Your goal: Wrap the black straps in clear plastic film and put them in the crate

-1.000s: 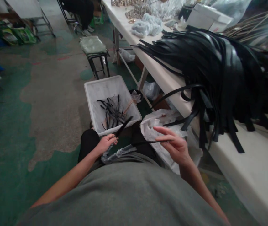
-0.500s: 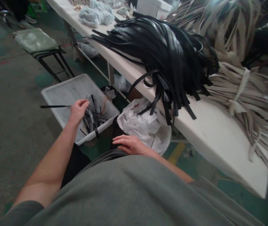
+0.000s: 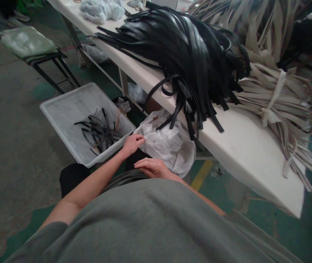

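Observation:
My left hand [image 3: 133, 143] sits at the near edge of a crumpled white plastic bag [image 3: 169, 146], with its fingers curled and pinched on the bag's rim. My right hand [image 3: 151, 167] lies flat on my lap just below the bag, fingers stretched out and holding nothing. To the left on the floor stands a white plastic bin [image 3: 62, 109] holding several thin black strip offcuts [image 3: 99, 129]. Above the bag, a big pile of long black straps [image 3: 188, 47] lies on the white table [image 3: 243, 153], some ends hanging over its edge.
A tied bundle of beige straps [image 3: 276, 95] lies on the table to the right. A stool with a green cushion [image 3: 30, 45] stands on the floor at the far left. Light blue plastic wrap [image 3: 101, 9] lies at the table's far end.
My left hand let go of the long black strip over the bin and came back right to the bag's edge. My right hand stayed on my lap.

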The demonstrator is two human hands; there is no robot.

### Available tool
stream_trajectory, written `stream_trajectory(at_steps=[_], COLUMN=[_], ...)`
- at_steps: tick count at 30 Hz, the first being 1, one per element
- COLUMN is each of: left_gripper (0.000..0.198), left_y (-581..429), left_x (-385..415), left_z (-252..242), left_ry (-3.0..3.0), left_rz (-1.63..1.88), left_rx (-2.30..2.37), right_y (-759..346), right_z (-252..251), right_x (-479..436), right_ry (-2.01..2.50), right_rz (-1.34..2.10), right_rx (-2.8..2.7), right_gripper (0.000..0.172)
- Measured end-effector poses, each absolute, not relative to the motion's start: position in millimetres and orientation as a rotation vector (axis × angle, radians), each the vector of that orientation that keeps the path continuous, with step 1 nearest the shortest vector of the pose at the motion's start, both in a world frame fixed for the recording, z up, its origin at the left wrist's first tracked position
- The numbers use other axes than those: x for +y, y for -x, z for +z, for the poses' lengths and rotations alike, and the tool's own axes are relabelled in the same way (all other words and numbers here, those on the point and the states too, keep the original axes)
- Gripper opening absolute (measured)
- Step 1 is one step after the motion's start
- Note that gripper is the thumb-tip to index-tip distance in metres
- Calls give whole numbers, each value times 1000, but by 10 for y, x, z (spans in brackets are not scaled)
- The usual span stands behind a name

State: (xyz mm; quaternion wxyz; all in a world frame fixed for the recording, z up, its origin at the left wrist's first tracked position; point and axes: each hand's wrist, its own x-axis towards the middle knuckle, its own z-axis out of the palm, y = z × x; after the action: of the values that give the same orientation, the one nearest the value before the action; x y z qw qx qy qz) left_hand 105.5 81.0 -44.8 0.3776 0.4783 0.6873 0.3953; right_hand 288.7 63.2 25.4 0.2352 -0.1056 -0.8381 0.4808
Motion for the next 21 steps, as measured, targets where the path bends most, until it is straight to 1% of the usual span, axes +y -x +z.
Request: stream_trajectory(at_steps=[2,4,6,8,10,12,13,14,18,21], left_gripper=[24,27,31,31,29,27,26,25,27,28], left_y=[-984,-892,-792,-694,-604,-518,-476,-434,-261,-154], left_x=[673,486,278,77,-94,-235,-298,-358,-603,-793], left_z=[-307,-150,11,169,322,462,524,580,726,781], left_ry=[-1097,-887,-723,-722,-870,-1049,-1117,-1159,-1167,-1115], left_rz=[1166,1286,1336,1311,1206,1071,1019,987,992,1018], left_rx=[1720,1581,1465,1475,1584,1704,1754,1797,1928,2048], right_y=[-2920,-2960,-2980,-2950,-2847,-2670,-2562,-2446,-1993,-1713], right_z=[281,328,388,455,520,578,603,626,715,780], right_x=[664,713,780,859,933,984,995,996,899,787], right_ry=[374,528,655,693,654,565,518,478,422,429], right_rz=[1252,1149,1013,901,832,813,827,861,1206,1391], right_rx=[-2208,-2107,-2054,-2076,-2163,-2288,-2354,-2420,-2624,-2654], right_gripper=[18,17,17,20,29,44,50,52,35,30])
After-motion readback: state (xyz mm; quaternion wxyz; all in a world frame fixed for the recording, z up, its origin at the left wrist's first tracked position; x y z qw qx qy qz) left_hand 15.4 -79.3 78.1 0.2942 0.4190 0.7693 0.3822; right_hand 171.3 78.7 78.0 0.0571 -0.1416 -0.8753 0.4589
